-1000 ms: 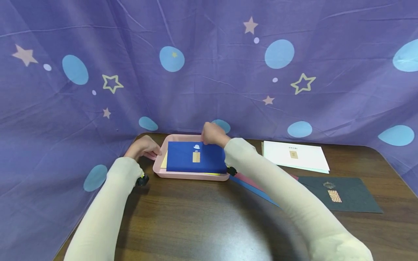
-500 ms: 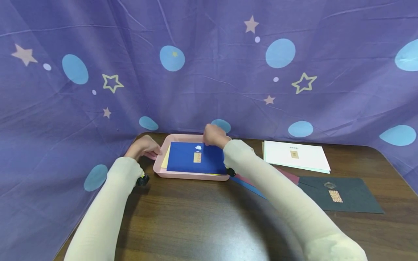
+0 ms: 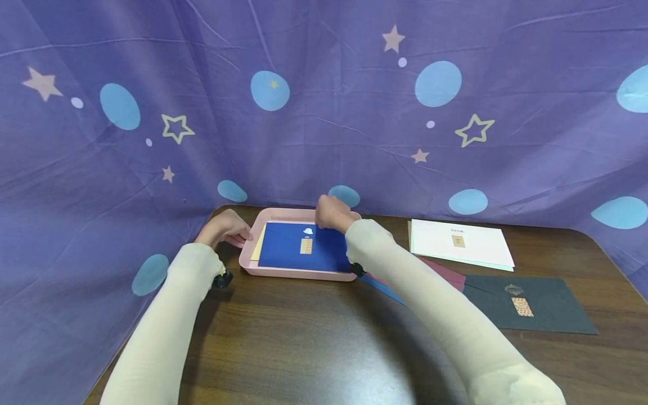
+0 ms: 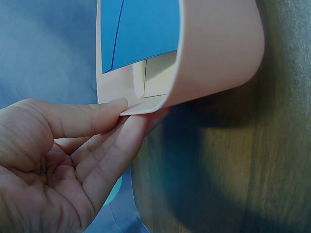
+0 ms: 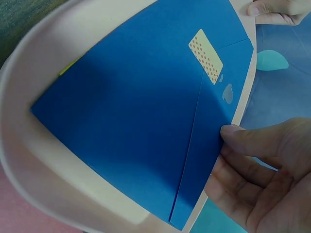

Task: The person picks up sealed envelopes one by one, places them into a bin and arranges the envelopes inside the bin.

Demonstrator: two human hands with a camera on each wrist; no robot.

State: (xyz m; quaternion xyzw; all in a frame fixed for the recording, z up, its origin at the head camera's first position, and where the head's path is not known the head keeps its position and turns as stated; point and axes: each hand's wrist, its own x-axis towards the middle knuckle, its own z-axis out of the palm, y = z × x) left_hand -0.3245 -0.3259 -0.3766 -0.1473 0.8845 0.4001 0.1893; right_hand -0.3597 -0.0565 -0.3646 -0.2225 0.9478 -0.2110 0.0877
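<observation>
Here, left hand [image 4: 58,160] pinching pink tray [image 3: 283,215] rim, right hand [image 5: 265,179] pinching blue envelope [image 3: 298,253], dotted sticker [image 5: 205,56] unlettered.

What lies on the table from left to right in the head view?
Left hand → pink tray holding the blue envelope → right hand → white envelope → dark grey envelope.
</observation>
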